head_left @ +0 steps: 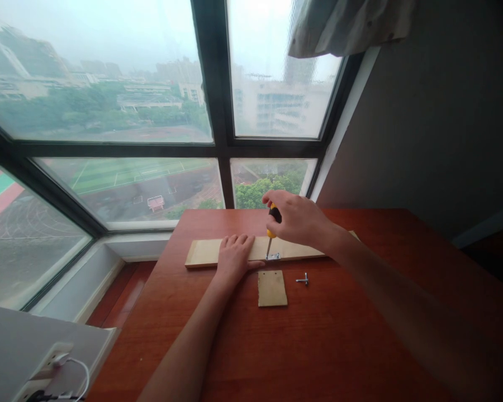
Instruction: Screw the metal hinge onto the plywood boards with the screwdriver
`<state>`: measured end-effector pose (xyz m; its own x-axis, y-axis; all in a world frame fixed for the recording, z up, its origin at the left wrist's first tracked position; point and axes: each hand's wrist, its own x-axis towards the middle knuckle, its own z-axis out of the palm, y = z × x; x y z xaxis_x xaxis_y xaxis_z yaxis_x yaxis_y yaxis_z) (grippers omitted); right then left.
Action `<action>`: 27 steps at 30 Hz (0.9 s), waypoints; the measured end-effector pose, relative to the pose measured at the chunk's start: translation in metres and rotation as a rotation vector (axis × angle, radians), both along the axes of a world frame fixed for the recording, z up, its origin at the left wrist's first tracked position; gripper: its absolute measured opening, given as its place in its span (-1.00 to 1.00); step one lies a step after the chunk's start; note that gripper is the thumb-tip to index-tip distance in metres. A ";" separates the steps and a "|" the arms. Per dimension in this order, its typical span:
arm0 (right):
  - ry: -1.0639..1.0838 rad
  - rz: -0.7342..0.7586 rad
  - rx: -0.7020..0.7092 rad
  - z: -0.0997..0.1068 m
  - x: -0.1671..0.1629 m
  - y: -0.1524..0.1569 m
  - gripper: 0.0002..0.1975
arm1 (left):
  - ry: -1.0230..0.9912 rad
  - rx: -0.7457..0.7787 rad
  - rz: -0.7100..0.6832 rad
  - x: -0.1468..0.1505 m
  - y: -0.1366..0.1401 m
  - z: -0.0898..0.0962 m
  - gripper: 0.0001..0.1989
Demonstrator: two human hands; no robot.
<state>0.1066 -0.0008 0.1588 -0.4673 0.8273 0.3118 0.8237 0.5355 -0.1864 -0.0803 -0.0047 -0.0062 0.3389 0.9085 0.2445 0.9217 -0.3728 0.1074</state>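
A long pale wooden board (203, 252) lies across the table. My left hand (235, 258) rests flat on it with the fingers stretched out, the thumb along the near edge by a small metal hinge (273, 257). My right hand (295, 218) is closed round the handle of a yellow and black screwdriver (270, 233). The screwdriver stands nearly upright, its tip down at the hinge; whether it sits in a screw is too small to tell. Just nearer to me lies a small square wooden piece (272, 289) with two dark holes along its far edge.
Right of the square piece lie a few small metal screws (303, 279). The reddish-brown table (318, 346) reaches up to the large window (222, 148). At lower left, a plugged-in white charger (61, 360) with a cable is on the wall. A curtain (347, 28) hangs at upper right.
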 end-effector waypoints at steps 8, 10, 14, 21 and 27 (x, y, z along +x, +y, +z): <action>-0.046 -0.072 0.046 0.001 0.000 -0.001 -0.72 | -0.007 0.003 0.004 0.000 0.000 -0.001 -0.29; -0.036 -0.063 0.053 -0.001 0.000 0.000 -0.77 | -0.011 0.009 0.002 0.000 0.000 -0.002 -0.29; 0.012 0.003 0.028 -0.003 0.002 -0.001 -0.66 | -0.018 0.020 0.001 -0.001 0.000 -0.004 -0.27; -0.023 -0.048 0.023 0.001 0.001 -0.001 -0.75 | -0.050 0.011 0.003 -0.001 0.001 -0.004 -0.29; 0.036 0.063 -0.013 0.000 0.001 -0.002 -0.64 | -0.046 -0.001 0.007 0.000 0.000 -0.003 -0.26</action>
<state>0.1080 -0.0029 0.1586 -0.5071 0.8008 0.3188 0.7813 0.5833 -0.2223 -0.0800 -0.0045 -0.0090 0.3211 0.9111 0.2584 0.9184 -0.3662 0.1499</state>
